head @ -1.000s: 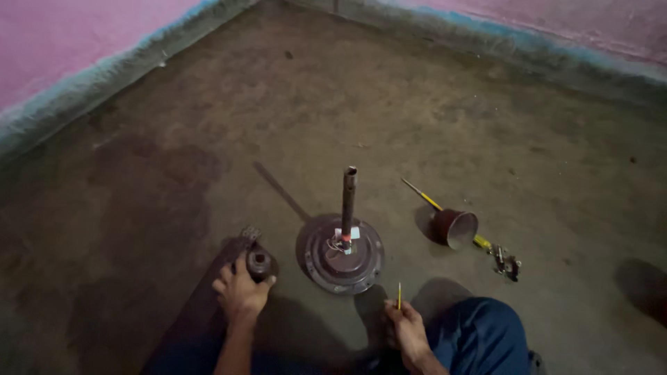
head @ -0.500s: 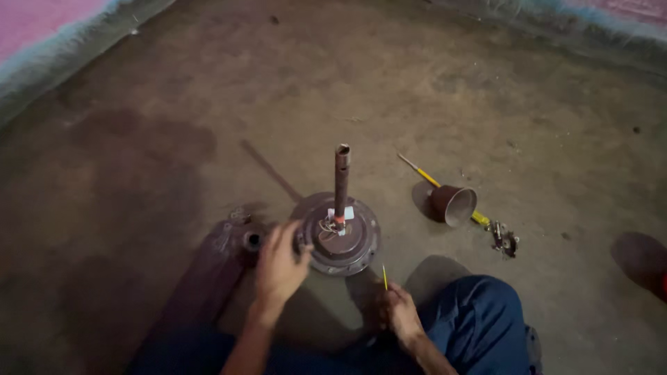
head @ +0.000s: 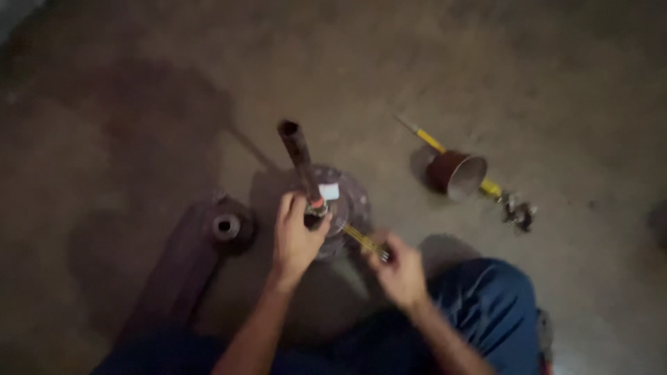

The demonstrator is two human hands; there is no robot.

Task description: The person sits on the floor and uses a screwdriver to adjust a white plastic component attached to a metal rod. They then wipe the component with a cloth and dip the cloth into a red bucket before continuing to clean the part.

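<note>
On a bare concrete floor, a small round metal part [head: 226,226] lies apart, left of the left hand [head: 295,239], whose fingers grasp the base of an upright shaft [head: 300,161] on a round metal disc [head: 347,201]. The right hand [head: 399,267] pinches a thin yellow tool [head: 361,239] against the disc's edge. A cup [head: 458,173] stands right.

Dim, stained bare concrete floor [head: 139,104], darker patch at left

A rough workshop floor: stained bare concrete [head: 139,104], greasy metal parts [head: 229,223], a screwdriver [head: 445,154].
</note>
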